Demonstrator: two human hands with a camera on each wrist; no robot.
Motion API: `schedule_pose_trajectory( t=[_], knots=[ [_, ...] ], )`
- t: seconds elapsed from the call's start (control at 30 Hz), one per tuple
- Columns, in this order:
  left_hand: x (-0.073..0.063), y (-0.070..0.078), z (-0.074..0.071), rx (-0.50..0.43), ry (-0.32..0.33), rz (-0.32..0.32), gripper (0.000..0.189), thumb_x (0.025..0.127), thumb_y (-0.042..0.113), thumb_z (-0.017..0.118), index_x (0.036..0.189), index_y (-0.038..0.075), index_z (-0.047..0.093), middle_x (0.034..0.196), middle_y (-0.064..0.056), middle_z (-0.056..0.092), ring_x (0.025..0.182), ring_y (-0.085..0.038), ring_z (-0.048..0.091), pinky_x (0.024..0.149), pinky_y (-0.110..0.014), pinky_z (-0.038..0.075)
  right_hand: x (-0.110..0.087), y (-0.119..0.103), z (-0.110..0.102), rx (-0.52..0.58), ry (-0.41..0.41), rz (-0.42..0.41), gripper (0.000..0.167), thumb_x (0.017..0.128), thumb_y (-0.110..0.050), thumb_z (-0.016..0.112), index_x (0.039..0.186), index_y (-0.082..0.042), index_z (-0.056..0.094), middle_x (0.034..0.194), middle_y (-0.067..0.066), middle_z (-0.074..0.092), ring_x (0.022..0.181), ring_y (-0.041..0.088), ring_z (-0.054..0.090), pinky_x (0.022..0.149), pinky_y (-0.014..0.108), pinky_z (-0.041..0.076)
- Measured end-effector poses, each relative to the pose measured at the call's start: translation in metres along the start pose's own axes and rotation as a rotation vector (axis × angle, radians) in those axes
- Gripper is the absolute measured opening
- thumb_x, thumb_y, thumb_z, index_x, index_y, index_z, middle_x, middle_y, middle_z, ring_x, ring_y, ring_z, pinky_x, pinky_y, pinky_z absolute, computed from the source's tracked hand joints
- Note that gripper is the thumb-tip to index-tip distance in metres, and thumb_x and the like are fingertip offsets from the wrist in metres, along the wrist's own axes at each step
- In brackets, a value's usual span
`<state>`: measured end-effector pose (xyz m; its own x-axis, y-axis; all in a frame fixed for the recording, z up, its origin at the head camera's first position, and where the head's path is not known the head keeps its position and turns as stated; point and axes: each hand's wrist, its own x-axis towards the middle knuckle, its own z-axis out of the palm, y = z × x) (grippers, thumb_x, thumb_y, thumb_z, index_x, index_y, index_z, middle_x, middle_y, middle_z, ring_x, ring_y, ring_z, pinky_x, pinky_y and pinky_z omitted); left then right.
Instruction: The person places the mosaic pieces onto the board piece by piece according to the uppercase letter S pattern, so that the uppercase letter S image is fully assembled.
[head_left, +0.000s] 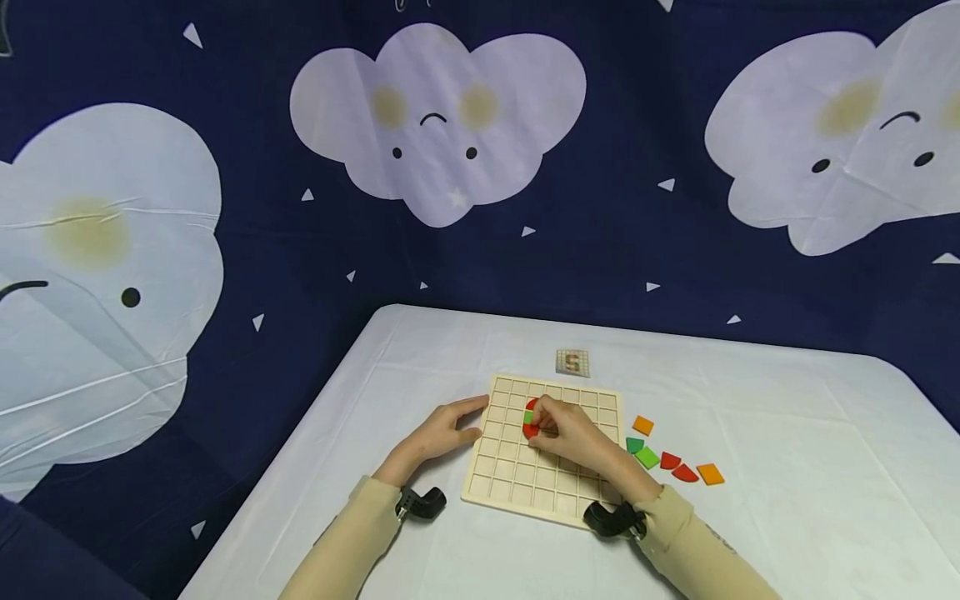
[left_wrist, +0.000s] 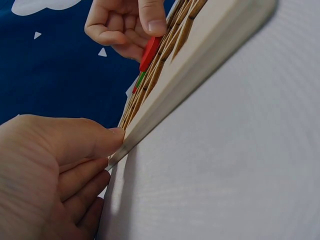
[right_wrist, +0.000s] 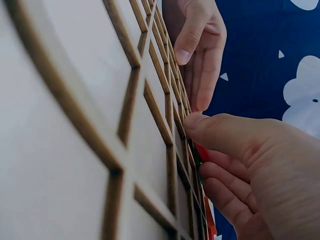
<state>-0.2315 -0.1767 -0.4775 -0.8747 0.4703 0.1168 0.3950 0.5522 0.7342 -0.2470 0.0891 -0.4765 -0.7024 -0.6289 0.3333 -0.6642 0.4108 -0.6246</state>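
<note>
A pale wooden grid board (head_left: 502, 475) lies on the table. Toward its upper middle sit a red piece (head_left: 532, 404) with a curved edge and a green piece (head_left: 528, 417). Over them is my right hand (head_left: 566, 432), thumb and fingers curled, pinching another red curved piece (left_wrist: 149, 54) just below the green one. In the right wrist view, that red piece shows partly between thumb and fingers, the rest hidden. My left hand (head_left: 442, 429) rests at the board's left edge, its thumb (left_wrist: 107, 140) on the rim and its fingers extended.
To the right of the board lie loose flat pieces: an orange square (head_left: 642, 425), a dark green piece (head_left: 634, 445), a light green square (head_left: 647, 457), red curved pieces (head_left: 685, 473) and another orange square (head_left: 710, 474). A small pattern card (head_left: 572, 362) lies behind the board.
</note>
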Motion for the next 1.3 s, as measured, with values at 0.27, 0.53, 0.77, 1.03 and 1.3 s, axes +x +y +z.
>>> schedule_pose_trajectory(
  t=[0.27, 0.53, 0.77, 1.03, 1.3],
  knots=[
    [0.0, 0.0, 0.0, -0.004, 0.001, 0.004, 0.055, 0.088, 0.005, 0.062, 0.139, -0.004, 0.042, 0.143, -0.013, 0.042, 0.134, -0.026, 0.034, 0.11, -0.04, 0.028, 0.0, 0.0, 0.0, -0.012, -0.013, -0.003, 0.025, 0.079, -0.011, 0.076, 0.093, -0.012, 0.055, 0.089, -0.001, 0.062, 0.081, 0.012, 0.061, 0.07, 0.025, 0.053],
    [0.0, 0.0, 0.0, -0.015, 0.002, 0.012, 0.055, 0.088, 0.004, 0.062, 0.139, -0.004, 0.042, 0.144, -0.014, 0.041, 0.134, -0.027, 0.034, 0.11, -0.04, 0.028, 0.0, -0.003, -0.001, -0.029, -0.025, -0.004, 0.026, 0.079, -0.012, 0.077, 0.093, -0.011, 0.055, 0.088, -0.001, 0.063, 0.081, 0.01, 0.06, 0.07, 0.026, 0.053],
    [0.0, 0.0, 0.0, -0.01, 0.001, 0.009, 0.055, 0.089, 0.004, 0.061, 0.139, -0.003, 0.042, 0.144, -0.014, 0.041, 0.134, -0.026, 0.034, 0.11, -0.039, 0.028, 0.005, -0.009, -0.011, 0.189, 0.036, 0.044, 0.024, 0.083, -0.012, 0.074, 0.1, -0.009, 0.057, 0.095, 0.007, 0.065, 0.085, 0.018, 0.062, 0.073, 0.028, 0.054],
    [-0.001, 0.0, 0.001, -0.012, 0.0, 0.004, 0.055, 0.088, 0.005, 0.061, 0.14, -0.002, 0.042, 0.144, -0.013, 0.041, 0.134, -0.027, 0.034, 0.11, -0.04, 0.028, 0.011, -0.032, -0.032, 0.435, 0.023, 0.094, 0.026, 0.085, -0.002, 0.069, 0.107, 0.004, 0.057, 0.103, 0.021, 0.063, 0.093, 0.027, 0.062, 0.08, 0.031, 0.054],
    [-0.001, 0.0, 0.003, -0.002, 0.009, 0.005, 0.056, 0.088, 0.006, 0.062, 0.14, -0.002, 0.042, 0.144, -0.012, 0.041, 0.134, -0.027, 0.034, 0.11, -0.041, 0.029, -0.012, -0.036, -0.063, 0.469, 0.085, 0.137, 0.025, 0.086, -0.003, 0.067, 0.109, 0.003, 0.057, 0.109, 0.025, 0.06, 0.096, 0.023, 0.061, 0.081, 0.03, 0.054]
  ],
)
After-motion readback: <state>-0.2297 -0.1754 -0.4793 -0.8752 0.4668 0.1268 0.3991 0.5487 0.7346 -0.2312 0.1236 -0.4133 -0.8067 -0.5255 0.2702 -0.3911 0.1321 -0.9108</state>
